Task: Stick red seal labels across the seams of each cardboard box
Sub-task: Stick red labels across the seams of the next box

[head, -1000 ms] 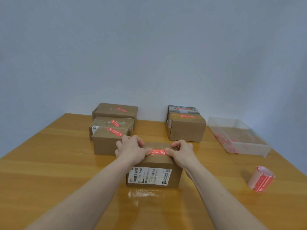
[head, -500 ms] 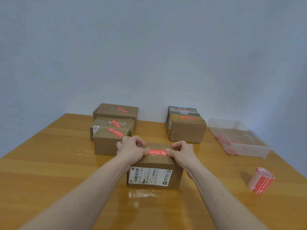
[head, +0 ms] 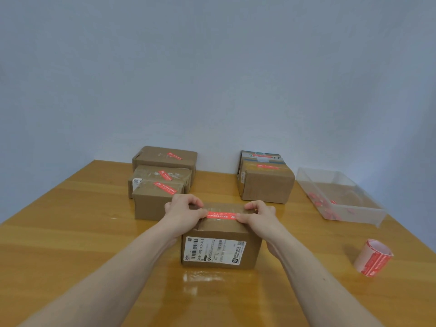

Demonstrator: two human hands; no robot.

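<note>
A cardboard box with a white shipping label on its near side stands at the table's middle front. A red seal label lies across its top. My left hand pinches the label's left end and my right hand pinches its right end, with both thumbs down on the box top. Three boxes with red labels stand close together at the back left. Two more labelled boxes stand at the back right.
A roll of red seal labels lies on the wooden table at the right. A clear plastic bin holding red scraps stands at the far right. A pale wall runs behind the table.
My thumbs have slid slightly apart along the label, so a little more red shows between them. The box has stayed in place.
</note>
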